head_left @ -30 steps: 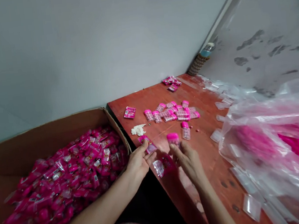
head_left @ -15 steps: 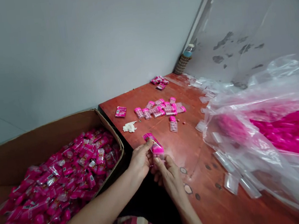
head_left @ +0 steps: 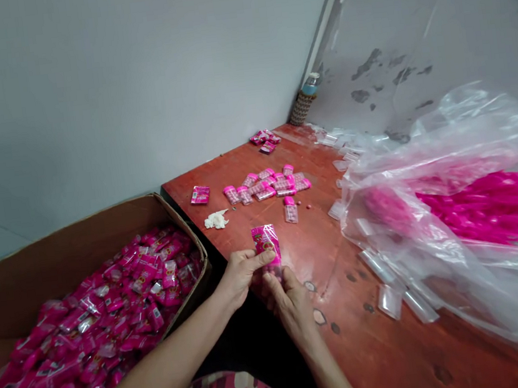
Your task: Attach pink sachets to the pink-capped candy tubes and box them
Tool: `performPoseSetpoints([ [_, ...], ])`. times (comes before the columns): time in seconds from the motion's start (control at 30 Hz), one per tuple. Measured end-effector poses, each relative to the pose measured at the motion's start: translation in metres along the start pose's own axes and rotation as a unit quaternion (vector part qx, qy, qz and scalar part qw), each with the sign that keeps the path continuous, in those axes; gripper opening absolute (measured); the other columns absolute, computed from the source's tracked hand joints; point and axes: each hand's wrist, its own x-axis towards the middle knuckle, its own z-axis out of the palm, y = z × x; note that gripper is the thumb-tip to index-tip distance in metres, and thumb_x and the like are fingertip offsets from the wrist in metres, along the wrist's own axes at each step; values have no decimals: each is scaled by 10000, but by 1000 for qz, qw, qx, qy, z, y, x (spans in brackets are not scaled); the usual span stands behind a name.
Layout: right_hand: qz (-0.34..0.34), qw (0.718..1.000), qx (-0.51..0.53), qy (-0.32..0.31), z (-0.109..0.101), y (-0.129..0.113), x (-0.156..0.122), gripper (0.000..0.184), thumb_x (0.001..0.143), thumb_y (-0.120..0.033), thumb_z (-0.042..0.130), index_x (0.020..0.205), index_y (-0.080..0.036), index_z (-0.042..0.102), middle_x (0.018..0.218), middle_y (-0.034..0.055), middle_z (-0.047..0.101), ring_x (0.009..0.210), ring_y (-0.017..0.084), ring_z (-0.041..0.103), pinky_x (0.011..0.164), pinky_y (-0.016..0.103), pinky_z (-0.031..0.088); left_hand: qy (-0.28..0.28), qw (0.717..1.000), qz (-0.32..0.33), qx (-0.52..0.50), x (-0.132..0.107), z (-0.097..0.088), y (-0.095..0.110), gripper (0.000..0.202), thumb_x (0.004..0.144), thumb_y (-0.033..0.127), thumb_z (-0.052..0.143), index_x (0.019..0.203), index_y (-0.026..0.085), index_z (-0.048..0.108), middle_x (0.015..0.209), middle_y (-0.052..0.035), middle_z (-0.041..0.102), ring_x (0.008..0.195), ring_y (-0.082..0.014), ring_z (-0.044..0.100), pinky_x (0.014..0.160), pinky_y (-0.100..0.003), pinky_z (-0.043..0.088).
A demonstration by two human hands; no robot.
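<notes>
A small clear candy container with a pink printed sleeve [head_left: 265,238] is held upright between my two hands, over the table's near edge. My left hand [head_left: 243,274] pinches the sleeve from the left, its thumb lying across the printed front. From below, my right hand [head_left: 291,300] grips the lower end with thumb and fingers, which hide most of the container. Just beyond them a pink-capped container [head_left: 291,211] filled with small pale balls stands on the table. Farther back lies a cluster of similar filled containers [head_left: 265,185].
At left, a cardboard box [head_left: 181,219] holds many pink-wrapped packs [head_left: 125,298]. The red table [head_left: 352,333] carries folded sleeves [head_left: 200,195], white crumpled material [head_left: 216,219] and clear empty containers [head_left: 390,300]. A plastic bag [head_left: 459,283] of pink caps lies right; a bottle [head_left: 304,100] stands in the corner.
The sleeve has turned so its printed front faces me, and it now covers the pink cap that showed before. My left thumb has moved onto its front. The view has shifted slightly.
</notes>
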Motion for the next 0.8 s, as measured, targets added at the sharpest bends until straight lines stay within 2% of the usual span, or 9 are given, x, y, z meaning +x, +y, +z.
performPoseSetpoints([
  [0.17, 42, 989, 110, -87, -3, -2, 3, 284, 811, -459, 455, 747, -183, 468, 554, -29, 555, 343, 59, 424, 304, 149, 276, -44, 998, -21, 45, 1, -2, -1, 312, 640, 406, 656, 605, 108, 570, 430, -19, 551, 317, -123, 488, 309, -213, 359],
  [0.3, 11, 1000, 18, -7, -4, 0, 2, 253, 780, -435, 524, 724, -192, 484, 490, -59, 504, 365, 65, 425, 331, 150, 299, -2, 999, -1, 40, 1, 0, -2, 271, 609, 347, 693, 606, 96, 591, 456, -23, 564, 355, -109, 504, 357, -205, 384],
  [0.37, 15, 1000, 15, -9, -5, 1, 2, 257, 777, -438, 529, 712, -194, 482, 487, -58, 504, 364, 67, 425, 328, 154, 297, 1, 1000, 5, 21, 0, 2, -3, 276, 609, 349, 692, 589, 95, 588, 454, -22, 560, 355, -106, 501, 363, -206, 383],
  [0.47, 55, 987, 131, -79, -6, 1, 4, 297, 797, -471, 479, 713, -186, 464, 508, -44, 525, 317, 56, 384, 290, 155, 256, -43, 999, -20, -1, -3, 3, -5, 304, 631, 371, 668, 559, 89, 578, 441, -33, 553, 341, -114, 494, 363, -222, 389],
  [0.53, 67, 975, 187, -95, -6, 1, 5, 308, 797, -475, 479, 725, -176, 468, 502, -42, 523, 299, 46, 364, 280, 148, 241, -69, 997, -40, -7, -4, 3, -6, 301, 635, 366, 665, 564, 84, 584, 445, -39, 556, 345, -116, 495, 372, -227, 395],
  [0.6, 67, 976, 190, -86, -6, -1, 4, 298, 789, -464, 503, 744, -169, 491, 520, -35, 536, 324, 50, 404, 294, 144, 274, -74, 996, -46, -9, -4, 1, -7, 288, 637, 357, 666, 586, 83, 594, 444, -30, 547, 337, -103, 476, 357, -215, 375],
  [0.67, 60, 978, 184, -79, -6, -3, 1, 272, 783, -444, 523, 811, -174, 521, 599, -16, 576, 408, 73, 493, 351, 160, 362, -54, 998, -36, -18, -3, -2, -5, 282, 643, 354, 664, 593, 85, 597, 446, -17, 536, 333, -85, 451, 342, -199, 347],
  [0.73, 51, 976, 196, -77, -8, -4, -2, 260, 786, -411, 537, 921, -189, 526, 678, -2, 604, 495, 94, 548, 444, 193, 438, -13, 999, -19, -38, -2, -5, -3, 262, 641, 333, 674, 599, 85, 599, 492, -23, 559, 384, -82, 479, 386, -196, 378],
  [0.8, 42, 973, 219, -66, -9, -3, -4, 283, 783, -365, 561, 1005, -202, 498, 711, 2, 618, 543, 106, 571, 503, 215, 464, 6, 998, -9, -54, -4, -6, -3, 240, 640, 306, 680, 605, 81, 603, 548, -40, 586, 457, -96, 523, 462, -211, 422],
])
